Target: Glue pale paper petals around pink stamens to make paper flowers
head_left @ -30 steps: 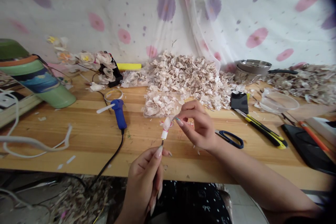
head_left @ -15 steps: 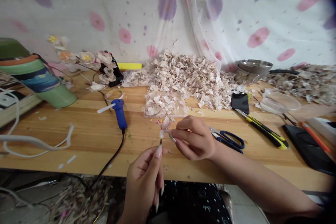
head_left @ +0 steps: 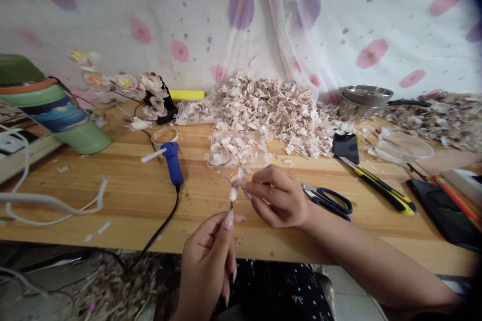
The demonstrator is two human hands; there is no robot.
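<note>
Between thumb and fingers, my left hand (head_left: 211,246) pinches the thin dark stem of a small handmade flower (head_left: 233,192). It stands upright, with a white base and a pink and yellow centre. My right hand (head_left: 278,195) is closed at the flower's right side, its fingertips on a pale petal (head_left: 238,178) against the centre. Whether the petal is fixed there I cannot tell. Just beyond my hands lies a clear plastic tray (head_left: 259,161) with loose pale petals (head_left: 229,149). A blue glue gun (head_left: 173,165) with a white glue stick rests to the left.
A large petal heap (head_left: 267,110) lies along the curtain (head_left: 188,10). At right are scissors (head_left: 333,200), a utility knife (head_left: 380,185), a black phone (head_left: 440,210) and a metal bowl (head_left: 367,94). A green tumbler (head_left: 83,130), finished flowers (head_left: 126,82) and white cable (head_left: 48,203) occupy the left.
The petal at the flower's head has tilted and moved slightly, now lying closer against the right of the centre. Both hands stay nearly in place; the whole view has shifted slightly.
</note>
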